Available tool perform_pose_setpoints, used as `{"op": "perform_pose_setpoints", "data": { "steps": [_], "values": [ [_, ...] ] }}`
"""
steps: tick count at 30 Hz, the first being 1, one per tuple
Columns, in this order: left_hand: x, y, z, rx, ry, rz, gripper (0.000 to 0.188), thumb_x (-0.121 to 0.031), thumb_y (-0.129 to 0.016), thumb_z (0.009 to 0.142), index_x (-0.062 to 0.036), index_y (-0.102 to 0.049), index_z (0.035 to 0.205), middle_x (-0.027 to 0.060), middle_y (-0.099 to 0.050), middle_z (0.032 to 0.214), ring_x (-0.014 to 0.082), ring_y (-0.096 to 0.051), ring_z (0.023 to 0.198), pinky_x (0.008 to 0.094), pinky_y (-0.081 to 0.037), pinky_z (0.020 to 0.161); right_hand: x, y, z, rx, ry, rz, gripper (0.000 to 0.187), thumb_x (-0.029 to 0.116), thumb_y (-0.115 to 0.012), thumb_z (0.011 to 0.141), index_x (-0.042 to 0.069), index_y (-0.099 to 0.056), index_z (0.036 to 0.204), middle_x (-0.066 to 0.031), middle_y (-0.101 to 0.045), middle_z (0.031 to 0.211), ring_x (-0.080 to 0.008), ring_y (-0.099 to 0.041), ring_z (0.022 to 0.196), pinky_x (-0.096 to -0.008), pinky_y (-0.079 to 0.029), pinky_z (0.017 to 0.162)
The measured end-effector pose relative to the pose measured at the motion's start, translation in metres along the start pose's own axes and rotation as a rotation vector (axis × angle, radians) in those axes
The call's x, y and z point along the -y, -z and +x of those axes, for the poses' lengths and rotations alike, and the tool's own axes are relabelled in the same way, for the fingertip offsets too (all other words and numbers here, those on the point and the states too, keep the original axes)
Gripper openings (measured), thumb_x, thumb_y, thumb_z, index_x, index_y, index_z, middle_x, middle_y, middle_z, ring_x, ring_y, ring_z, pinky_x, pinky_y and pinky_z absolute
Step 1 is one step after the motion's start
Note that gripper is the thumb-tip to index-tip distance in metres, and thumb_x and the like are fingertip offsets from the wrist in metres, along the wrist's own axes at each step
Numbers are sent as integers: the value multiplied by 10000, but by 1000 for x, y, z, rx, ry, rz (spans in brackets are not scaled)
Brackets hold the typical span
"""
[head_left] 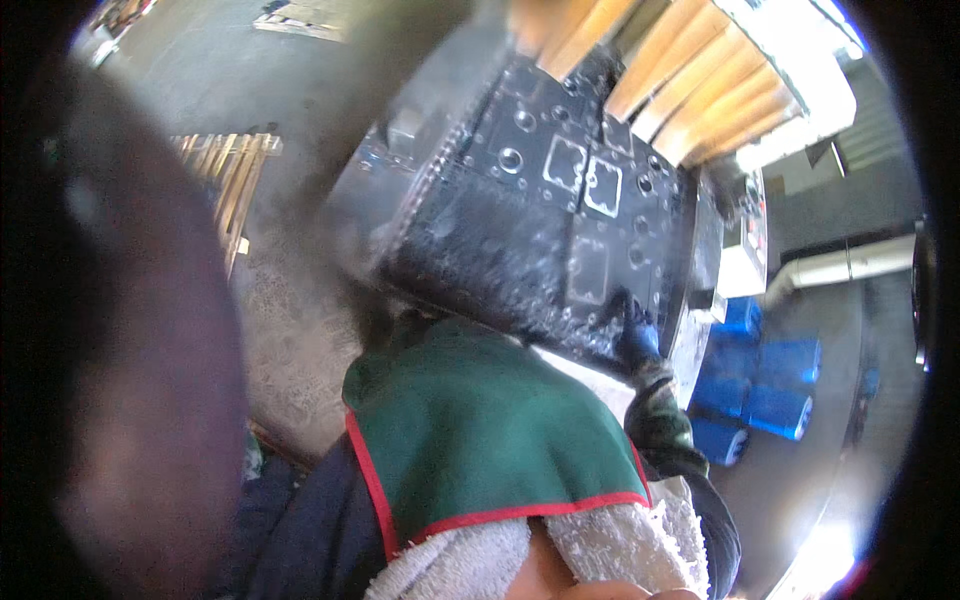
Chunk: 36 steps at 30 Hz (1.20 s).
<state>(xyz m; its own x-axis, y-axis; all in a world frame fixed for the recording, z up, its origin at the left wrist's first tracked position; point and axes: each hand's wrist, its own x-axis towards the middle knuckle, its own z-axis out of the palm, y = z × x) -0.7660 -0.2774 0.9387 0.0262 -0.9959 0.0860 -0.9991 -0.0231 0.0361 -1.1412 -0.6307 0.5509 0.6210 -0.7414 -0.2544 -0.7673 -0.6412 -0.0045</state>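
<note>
My right hand (637,338), in a dark glove, reaches to the near right part of a wide black worktop (480,240) that looks wet. Its fingers stretch forward onto the surface, beside a faint rectangular outline (588,270); I make out nothing held in them. Farther up the worktop lie pale rectangular frame shapes (603,187) and several ring shapes (510,160). Whether these are loose parts or part of the surface, I cannot tell. My left hand does not show as a hand. A large blurred dark shape (150,350) covers the left side.
Orange hanging strips (700,85) cross the worktop's far end. A raised metal side (415,120) borders its left. Blue containers (765,375) stand on the floor at right, near a pale pipe (850,265). Wooden pallets (235,165) lie at left. My green apron (490,420) meets the near edge.
</note>
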Motion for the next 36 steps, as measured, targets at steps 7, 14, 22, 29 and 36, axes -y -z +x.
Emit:
{"op": "perform_pose_setpoints", "data": {
  "steps": [7, 14, 22, 29, 36],
  "values": [
    [-18, -15, -25, -148, 114, -25, 354, -83, -664, 870, -5, -601, 1209, 166, -642, 1112, 255, -634, 1006, 369, -515, 872, -4, 5, -10, -87, 166, 39, 903, 268, -727, 732, 100, -278, 1497, -207, -549, 1290, -412, -553, 1134, -495, -453, 935],
    [21, -44, -52, -666, 261, -165, 350, -74, -655, 893, 0, -592, 1230, 162, -641, 1152, 232, -634, 1037, 345, -520, 884, 6, -18, 8, -283, 168, 112, 581, 328, -645, 844, 173, -415, 1354, -161, -647, 919, -405, -632, 792, -526, -491, 700],
    [117, -146, -68, -672, 430, -783, 499, -55, -644, 918, -2, -473, 1384, 130, -580, 1323, 205, -548, 1227, 350, -441, 1049, 28, 17, -19, -524, 322, -51, 494, 352, -561, 883, 159, -514, 1335, -170, -699, 858, -407, -669, 729, -504, -528, 642],
    [121, -243, -60, -483, 345, -1162, 440, -160, -581, 964, -21, -497, 1372, 152, -567, 1340, 212, -519, 1264, 351, -385, 1100, 35, 150, 12, 17, -277, 1111, 345, -9, -603, 859, -18, -629, 1203, -65, -691, 1002, -172, -621, 805, -274, -531, 712],
    [116, -288, -25, -283, 185, -1698, 360, -155, -536, 1000, -12, -535, 1331, 142, -598, 1292, 174, -575, 1174, 333, -458, 1024, 104, 216, 31, -107, 265, 747, 420, 47, -674, 803, -37, -607, 1209, -117, -671, 1109, -225, -635, 977, -341, -521, 885]
  ]
}}
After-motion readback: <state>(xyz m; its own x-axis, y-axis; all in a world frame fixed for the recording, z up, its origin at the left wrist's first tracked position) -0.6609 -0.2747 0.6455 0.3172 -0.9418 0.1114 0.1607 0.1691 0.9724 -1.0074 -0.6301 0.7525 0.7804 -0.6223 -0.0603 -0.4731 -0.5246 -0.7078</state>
